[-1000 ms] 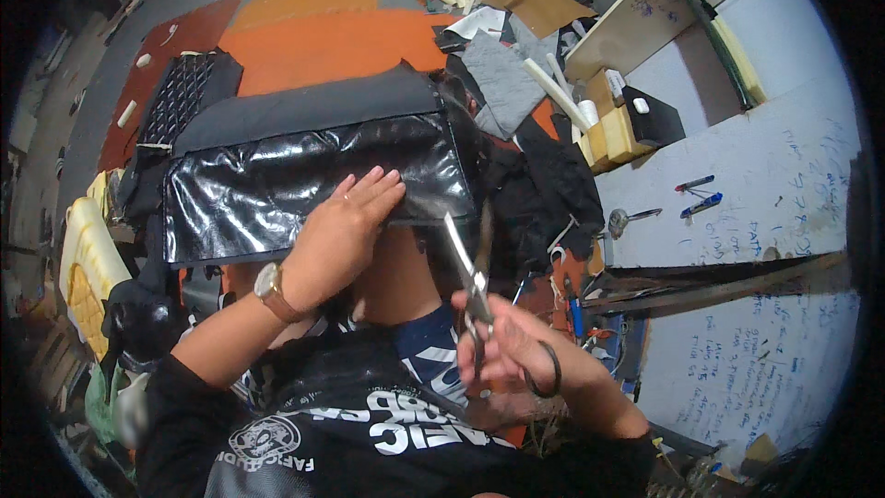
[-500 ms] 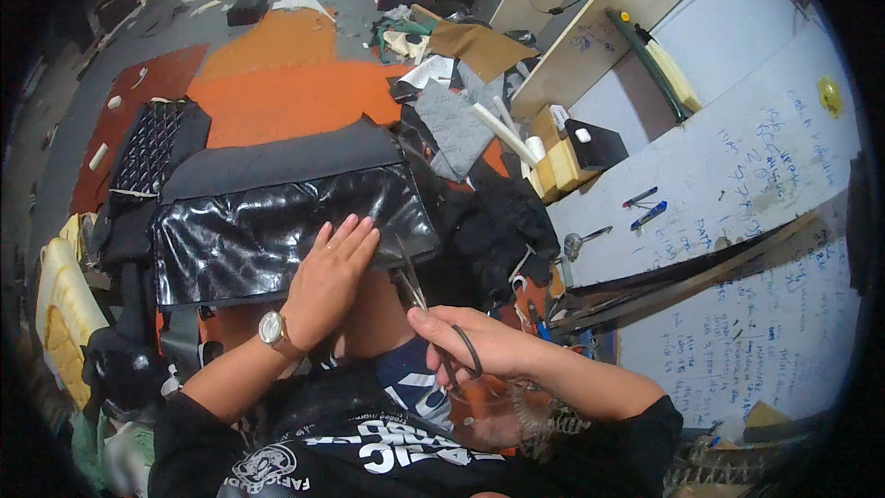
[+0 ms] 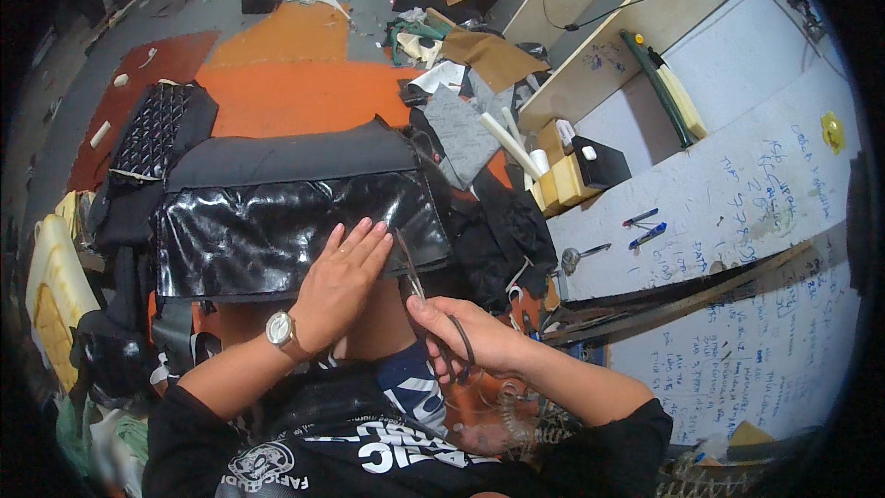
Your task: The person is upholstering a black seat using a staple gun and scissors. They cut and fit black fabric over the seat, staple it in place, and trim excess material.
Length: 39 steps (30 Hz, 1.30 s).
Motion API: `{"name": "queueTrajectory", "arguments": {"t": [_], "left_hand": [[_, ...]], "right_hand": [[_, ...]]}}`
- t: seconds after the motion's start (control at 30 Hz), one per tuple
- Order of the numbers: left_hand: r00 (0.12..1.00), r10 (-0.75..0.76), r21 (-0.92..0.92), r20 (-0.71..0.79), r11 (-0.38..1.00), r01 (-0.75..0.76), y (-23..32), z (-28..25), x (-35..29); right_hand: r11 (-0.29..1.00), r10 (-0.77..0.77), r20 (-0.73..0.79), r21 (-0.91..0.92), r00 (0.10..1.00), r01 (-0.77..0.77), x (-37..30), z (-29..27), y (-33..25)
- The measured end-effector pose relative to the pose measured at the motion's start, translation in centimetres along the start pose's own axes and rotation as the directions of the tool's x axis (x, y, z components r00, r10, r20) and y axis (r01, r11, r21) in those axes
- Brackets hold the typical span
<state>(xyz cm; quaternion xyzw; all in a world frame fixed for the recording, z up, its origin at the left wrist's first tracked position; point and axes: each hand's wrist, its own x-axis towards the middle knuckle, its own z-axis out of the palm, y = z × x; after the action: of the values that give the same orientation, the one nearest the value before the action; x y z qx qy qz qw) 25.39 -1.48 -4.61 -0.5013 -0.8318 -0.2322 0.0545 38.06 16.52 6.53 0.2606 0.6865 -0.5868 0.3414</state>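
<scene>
the glossy black sheet [image 3: 295, 235] lay across the lap, long axis running left to right, directly ahead of both hands. the left hand [image 3: 339, 281] rested flat on its near edge, fingers [image 3: 364, 238] extended and close together, gripping nothing. the right hand [image 3: 470, 343] was just right of it, fingers curled through the handles of the scissors [image 3: 426, 304], whose blades pointed up and forward to the sheet's lower right part; whether the blades were parted could not be told. counts: one sheet, one pair of scissors, one wristwatch [image 3: 279, 329], two hands.
</scene>
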Motion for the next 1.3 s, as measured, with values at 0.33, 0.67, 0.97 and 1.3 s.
{"name": "queueTrajectory", "arguments": {"t": [0.33, 0.67, 0.97, 1.3], "left_hand": [[1.000, -0.003, 0.017, -0.012, 1.000, 0.003, -0.2, 0.6, -0.2], [0.999, -0.020, -0.022, -0.038, 1.000, 0.019, 0.0, 1.1, -0.3], [0.997, -0.038, -0.053, -0.063, 0.998, 0.035, -0.2, 2.2, -0.3], [0.936, -0.120, 0.140, 0.331, 0.987, 0.078, -8.7, -17.0, -8.4]], "right_hand": [[1.000, 0.029, -0.097, 0.006, 0.995, -0.029, -0.4, 0.7, -0.7], [0.995, 0.080, -0.124, -0.045, 0.989, -0.086, 0.7, 0.3, -2.5], [0.980, -0.025, -0.113, -0.199, 0.993, 0.002, -0.6, 1.1, -1.7], [0.931, -0.154, 0.127, 0.352, 0.980, 0.101, -3.5, 10.7, 0.9]]}}
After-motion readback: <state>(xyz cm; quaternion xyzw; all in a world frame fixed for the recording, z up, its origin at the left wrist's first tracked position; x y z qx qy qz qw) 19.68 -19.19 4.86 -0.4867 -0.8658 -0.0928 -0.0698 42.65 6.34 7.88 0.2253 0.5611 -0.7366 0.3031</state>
